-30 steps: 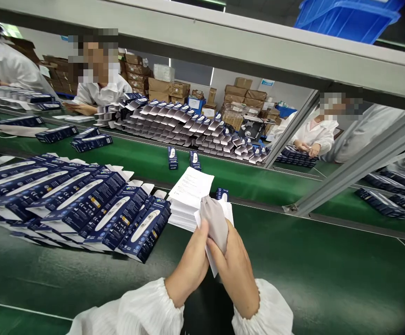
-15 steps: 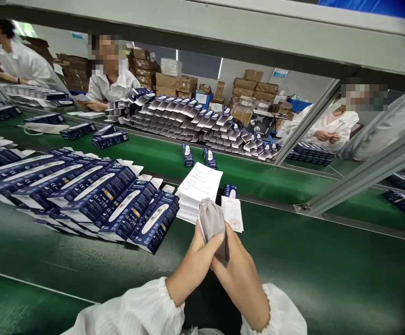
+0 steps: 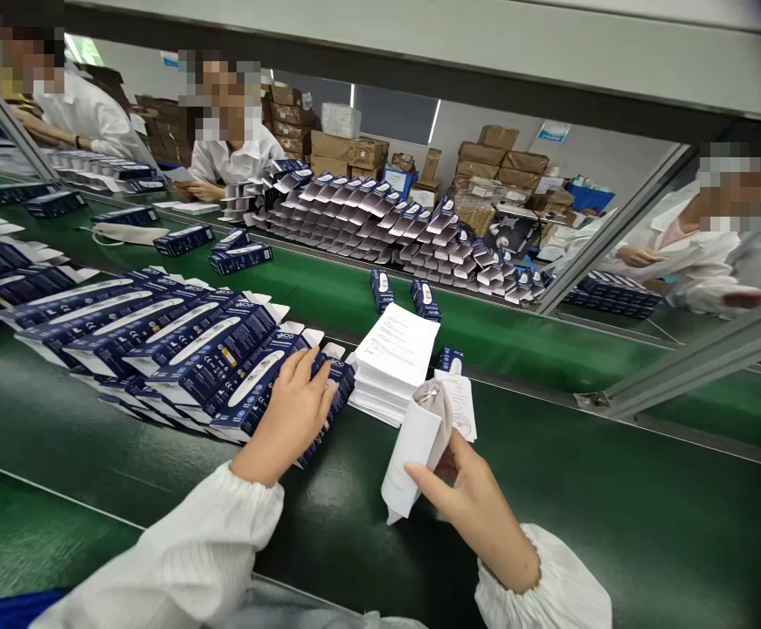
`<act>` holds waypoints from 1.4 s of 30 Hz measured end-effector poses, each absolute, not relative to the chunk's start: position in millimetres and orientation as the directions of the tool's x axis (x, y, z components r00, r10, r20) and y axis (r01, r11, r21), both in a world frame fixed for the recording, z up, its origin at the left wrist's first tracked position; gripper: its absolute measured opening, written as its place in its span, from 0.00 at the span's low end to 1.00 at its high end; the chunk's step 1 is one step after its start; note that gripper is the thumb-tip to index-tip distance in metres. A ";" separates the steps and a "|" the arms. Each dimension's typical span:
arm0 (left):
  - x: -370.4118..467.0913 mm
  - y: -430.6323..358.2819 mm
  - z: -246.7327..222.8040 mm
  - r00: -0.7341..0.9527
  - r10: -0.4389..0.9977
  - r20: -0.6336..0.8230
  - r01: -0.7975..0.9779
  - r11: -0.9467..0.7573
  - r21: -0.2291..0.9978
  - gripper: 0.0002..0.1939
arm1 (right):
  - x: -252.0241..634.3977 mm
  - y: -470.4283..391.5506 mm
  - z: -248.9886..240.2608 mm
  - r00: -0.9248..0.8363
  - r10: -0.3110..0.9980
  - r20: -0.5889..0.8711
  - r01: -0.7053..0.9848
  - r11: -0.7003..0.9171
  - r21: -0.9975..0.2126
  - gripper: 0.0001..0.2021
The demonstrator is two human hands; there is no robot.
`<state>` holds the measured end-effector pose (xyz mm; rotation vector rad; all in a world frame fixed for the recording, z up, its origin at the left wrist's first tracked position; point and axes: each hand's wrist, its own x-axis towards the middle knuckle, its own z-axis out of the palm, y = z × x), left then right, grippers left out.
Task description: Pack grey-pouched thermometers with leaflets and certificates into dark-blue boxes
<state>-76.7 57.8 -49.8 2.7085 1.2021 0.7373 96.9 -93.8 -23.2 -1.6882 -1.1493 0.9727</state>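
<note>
My right hand [image 3: 478,498] holds a grey drawstring pouch [image 3: 444,406] together with a folded white leaflet [image 3: 410,459] that covers its left side. The gathered mouth of the pouch points up. To the left, my left hand [image 3: 292,419] lies over the rightmost blue box [image 3: 341,384] of a row, its fingers and thumb on that box. Blue boxes with open white flaps [image 3: 200,349] lie packed side by side left of this hand. Between and beyond my hands is a stack of printed white sheets [image 3: 397,358].
A printed slip [image 3: 462,402] and a small blue box [image 3: 451,359] lie right of the stack. Two blue boxes stand on the green belt [image 3: 328,293] behind. Across it are piled open boxes [image 3: 354,214], people in white and a slanted metal post [image 3: 681,367].
My left hand has left the pouch and moved left onto the end box. White paper now shows against the pouch in my right hand. The camera view has shifted slightly left.
</note>
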 end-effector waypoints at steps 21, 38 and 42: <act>-67.5 -30.4 -65.5 0.417 0.894 0.165 0.124 -0.235 0.964 0.20 | 109.6 -88.0 -13.8 0.306 0.952 0.019 0.444 -0.125 -0.887 0.22; -17.0 5.5 -38.3 0.847 0.529 0.054 -0.116 0.086 0.990 0.24 | 159.4 -106.8 22.6 0.162 0.978 -0.132 0.136 -0.155 -0.979 0.24; -22.5 -5.0 -28.4 0.836 0.549 0.020 0.011 -0.053 0.999 0.22 | 161.3 -109.2 14.4 0.155 0.980 -0.124 0.083 -0.138 -0.987 0.23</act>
